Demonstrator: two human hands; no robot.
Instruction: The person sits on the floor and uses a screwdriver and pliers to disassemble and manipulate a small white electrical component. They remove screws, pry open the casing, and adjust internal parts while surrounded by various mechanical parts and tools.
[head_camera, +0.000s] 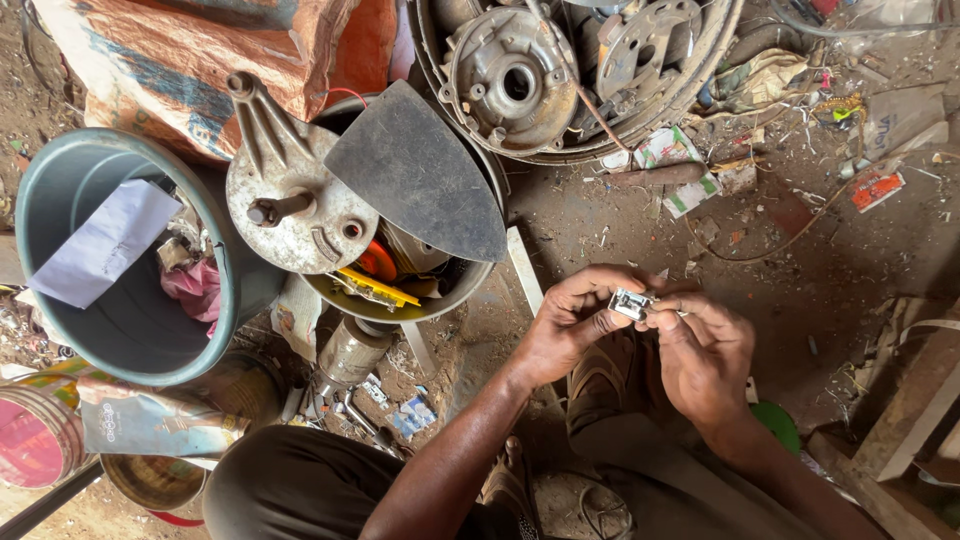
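Both hands pinched one small shiny metal part (631, 303) between them, just above the dirt floor (800, 260). The left hand (575, 325) held it steady, its grip tight, so the right hand (705, 355) fingertips could work on it. A grey bucket (60, 190) and a metal bowl (400, 305) of old parts sat close by for easy reach.

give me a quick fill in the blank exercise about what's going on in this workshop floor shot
1. Both hands, the left hand and the right hand, pinch one small ____ part between them.
2. The grey-green bucket holds a sheet of ____ paper.
3. The dark iron soleplate lies on top of a round metal ____ full of parts.
4. The ground under the hands is bare ____.

Missing words: metal; white; basin; dirt
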